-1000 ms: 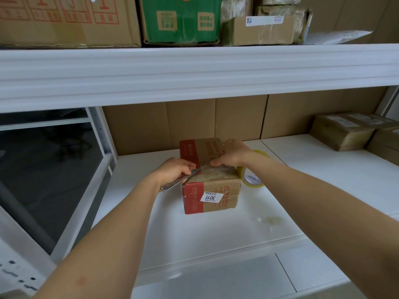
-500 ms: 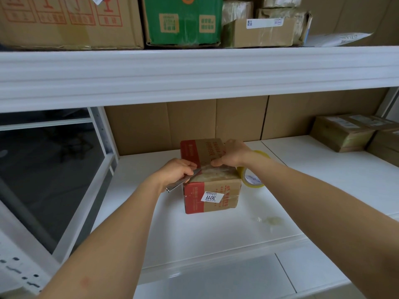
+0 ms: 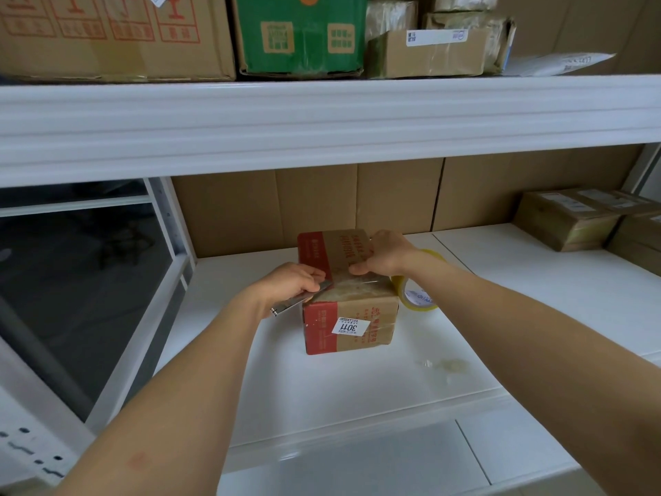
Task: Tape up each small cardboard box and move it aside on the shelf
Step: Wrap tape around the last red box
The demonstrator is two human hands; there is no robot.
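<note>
**Small Box Under Tape at the Shelf Centre**

While the small cardboard box [image 3: 348, 309] stands on the white shelf [image 3: 357, 384], both hands work at its top face. All places below are given relative to this box.

Box: brown cardboard with a red band along its left side; a white label [image 3: 348, 325] reading "3011" sits on its front face. Clear tape [image 3: 357, 286] lies across the near part of the top.

Left hand [image 3: 288, 286]: at the top left edge of the box, fingers curled round a metal utility knife [image 3: 300, 300], whose handle end projects down and to the left.

Right hand [image 3: 384, 254]: on the top right of the box, fingers bent and pinching the tape against the top face.

Tape roll [image 3: 416, 295]: yellowish, standing on edge just right of the box, partly hidden by the right forearm.

Other items: taped brown parcels [image 3: 572, 218] rest far to the right on the same shelf. Above, on the upper shelf [image 3: 322, 116], stand a large brown carton [image 3: 107, 34], a green carton [image 3: 300, 34] and smaller parcels [image 3: 429, 48].
</note>
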